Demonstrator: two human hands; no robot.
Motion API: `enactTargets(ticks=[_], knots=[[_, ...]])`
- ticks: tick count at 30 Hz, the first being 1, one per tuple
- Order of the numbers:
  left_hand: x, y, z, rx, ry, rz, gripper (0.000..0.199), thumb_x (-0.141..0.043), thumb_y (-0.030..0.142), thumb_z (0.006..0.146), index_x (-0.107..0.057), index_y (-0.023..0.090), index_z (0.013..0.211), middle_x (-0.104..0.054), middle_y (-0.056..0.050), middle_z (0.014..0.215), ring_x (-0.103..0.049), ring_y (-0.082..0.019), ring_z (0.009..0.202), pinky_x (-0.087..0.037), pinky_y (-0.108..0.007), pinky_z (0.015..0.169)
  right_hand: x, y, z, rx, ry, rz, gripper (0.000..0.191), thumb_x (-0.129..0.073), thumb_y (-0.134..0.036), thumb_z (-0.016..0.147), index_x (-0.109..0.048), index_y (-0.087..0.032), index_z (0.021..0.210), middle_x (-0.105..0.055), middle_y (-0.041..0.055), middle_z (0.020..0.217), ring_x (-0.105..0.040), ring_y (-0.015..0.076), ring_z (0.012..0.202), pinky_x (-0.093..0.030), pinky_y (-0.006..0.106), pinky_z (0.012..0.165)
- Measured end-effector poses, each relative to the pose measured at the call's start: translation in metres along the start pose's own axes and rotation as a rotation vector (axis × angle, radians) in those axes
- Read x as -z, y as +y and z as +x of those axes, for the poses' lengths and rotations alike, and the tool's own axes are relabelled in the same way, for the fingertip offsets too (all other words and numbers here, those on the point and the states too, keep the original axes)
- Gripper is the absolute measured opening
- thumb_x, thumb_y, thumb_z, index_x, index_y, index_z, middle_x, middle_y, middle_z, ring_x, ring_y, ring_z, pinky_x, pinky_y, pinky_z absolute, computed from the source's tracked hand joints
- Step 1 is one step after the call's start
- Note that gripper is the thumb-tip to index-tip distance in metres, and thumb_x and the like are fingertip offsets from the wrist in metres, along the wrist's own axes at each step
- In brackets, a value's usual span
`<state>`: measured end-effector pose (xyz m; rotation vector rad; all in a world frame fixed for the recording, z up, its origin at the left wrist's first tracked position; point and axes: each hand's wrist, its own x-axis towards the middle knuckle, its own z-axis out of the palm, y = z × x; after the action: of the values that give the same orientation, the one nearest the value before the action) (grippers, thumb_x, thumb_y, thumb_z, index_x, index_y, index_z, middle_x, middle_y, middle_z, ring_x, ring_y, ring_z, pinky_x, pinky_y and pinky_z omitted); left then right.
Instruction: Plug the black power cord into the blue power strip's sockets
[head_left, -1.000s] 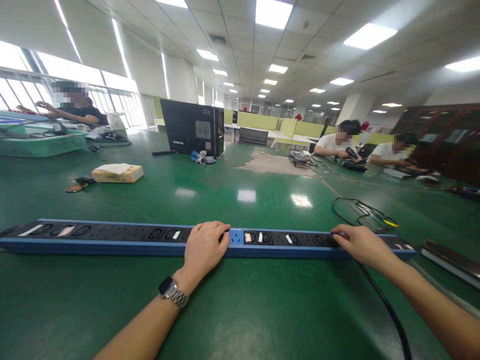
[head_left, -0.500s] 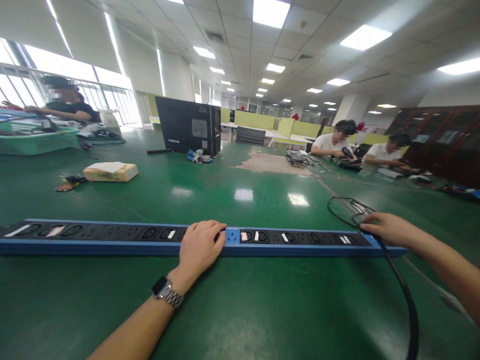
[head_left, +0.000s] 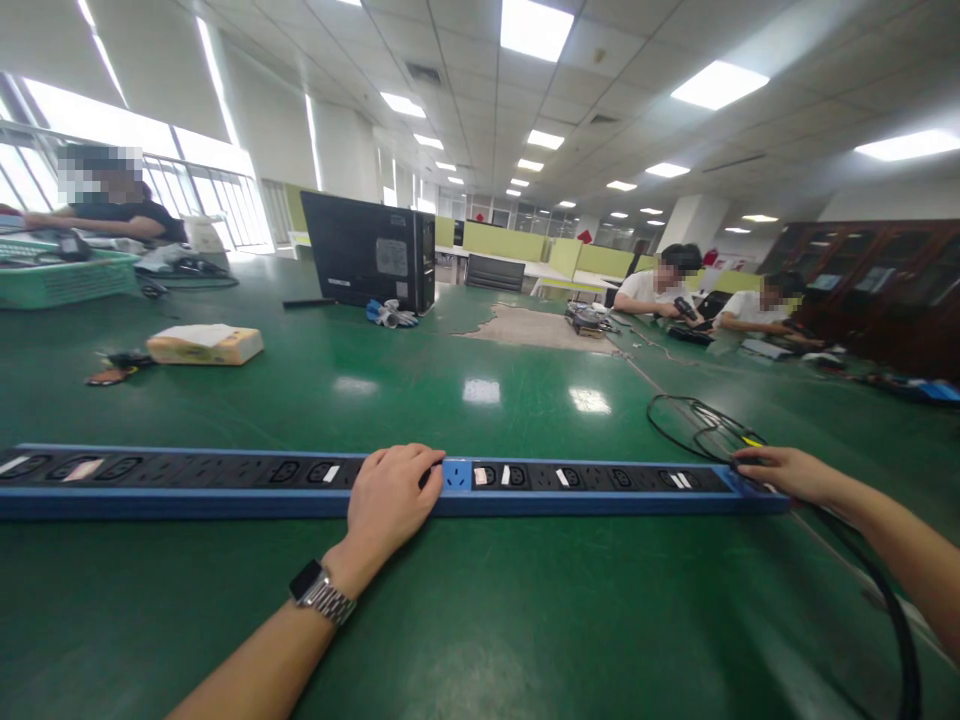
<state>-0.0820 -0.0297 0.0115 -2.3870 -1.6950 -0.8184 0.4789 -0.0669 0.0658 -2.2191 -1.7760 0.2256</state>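
Observation:
A long blue power strip with black sockets and small white labels lies across the green table. My left hand, with a watch on its wrist, is wrapped over the strip's middle, just left of a blue socket. At the strip's right end, my right hand has its fingers closed around a thick black cable; the exact grip is partly hidden. From there the cable runs below the right forearm toward the lower right. More cable lies in loops behind that end, with a yellow bit beside the fingers.
Farther back are a tissue pack, a black computer case, gloves and a green basket. A torn brown patch marks the tabletop. One person sits at far left, two people at far right.
The black cable's hanging part has swung right, from in front of the strip's end to below my right forearm. My right hand has shifted slightly; my left stays on the strip.

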Motion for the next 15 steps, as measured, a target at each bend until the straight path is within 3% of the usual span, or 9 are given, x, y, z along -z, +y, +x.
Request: enactTargets(ticks=[2,5,11,14,15], knots=[[0.000,0.000,0.000,0.002,-0.002,0.001,0.030,-0.044,0.031,0.090,-0.070,0.025,0.104,-0.071,-0.002,0.106,-0.062,-0.022,0.100,-0.041,-0.040,0.092,0.000,0.003,0.000,-0.103,-0.123,0.106,0.048,-0.048,-0.043,0.079,-0.072,-0.014,0.108,-0.071,0.0112,0.070,-0.058,0.0208,0.048,-0.044,0.032,0.047],[-0.001,0.000,0.001,0.003,0.003,0.006,0.030,-0.045,0.032,0.090,-0.070,0.026,0.104,-0.071,-0.002,0.107,-0.062,-0.022,0.101,-0.041,-0.040,0.092,-0.001,0.007,0.000,-0.150,-0.155,0.160,0.051,-0.049,-0.047,0.079,-0.070,-0.014,0.111,-0.064,0.0079,0.057,-0.055,0.0204,0.043,-0.042,0.032,0.043],[-0.002,0.000,0.000,-0.001,0.010,0.012,0.029,-0.045,0.032,0.090,-0.070,0.026,0.103,-0.072,-0.002,0.106,-0.062,-0.022,0.101,-0.041,-0.039,0.090,-0.011,0.002,0.006,-0.149,-0.116,0.050,0.049,-0.049,-0.043,0.079,-0.073,-0.012,0.107,-0.067,0.0107,0.063,-0.055,0.0190,0.040,-0.040,0.031,0.041],[-0.003,-0.002,-0.001,-0.020,0.011,0.019,0.031,-0.044,0.036,0.091,-0.069,0.025,0.106,-0.071,-0.003,0.108,-0.061,-0.022,0.102,-0.040,-0.040,0.091,-0.016,0.006,0.009,-0.172,-0.129,0.009,0.048,-0.051,-0.043,0.077,-0.073,-0.012,0.107,-0.063,0.0079,0.054,-0.056,0.0208,0.041,-0.042,0.032,0.043],[-0.003,-0.002,-0.002,-0.033,0.009,0.025,0.032,-0.044,0.038,0.092,-0.068,0.025,0.108,-0.071,-0.003,0.109,-0.061,-0.023,0.103,-0.039,-0.040,0.092,-0.018,0.008,0.010,-0.126,-0.073,-0.034,0.045,-0.052,-0.043,0.077,-0.075,-0.013,0.102,-0.061,0.0069,0.050,-0.056,0.0211,0.041,-0.042,0.032,0.043]])
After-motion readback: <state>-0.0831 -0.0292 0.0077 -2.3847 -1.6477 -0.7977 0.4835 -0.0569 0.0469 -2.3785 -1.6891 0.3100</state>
